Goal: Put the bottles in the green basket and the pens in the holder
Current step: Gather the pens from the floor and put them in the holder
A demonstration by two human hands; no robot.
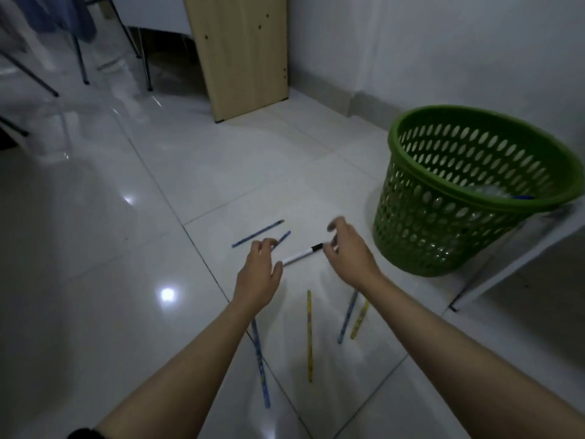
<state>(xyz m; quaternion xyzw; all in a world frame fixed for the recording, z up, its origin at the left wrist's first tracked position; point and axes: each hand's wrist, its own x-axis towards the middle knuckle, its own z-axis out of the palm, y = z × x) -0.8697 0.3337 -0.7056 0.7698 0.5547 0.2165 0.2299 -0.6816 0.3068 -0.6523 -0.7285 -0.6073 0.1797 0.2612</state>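
Observation:
Several pens lie scattered on the white tiled floor. A white marker with a black cap (302, 254) lies between my hands. My left hand (259, 274) hovers over its left end, fingers apart, partly covering a blue pen (282, 239). My right hand (346, 251) is open just right of the marker's cap. Another blue pen (258, 233) lies farther back. Nearer me lie a yellow pen (309, 334), a blue pen (347, 316), a second yellow pen (359, 321) and a long blue pen (261, 365). The green basket (411, 229) stands at the right with clear bottles (493, 193) inside. No holder is in view.
A wooden panel (240, 52) stands upright at the back. Chair legs (147, 71) are at the back left. A white wall (443, 42) runs behind the basket. A white furniture edge (506, 267) sits on the floor at the right.

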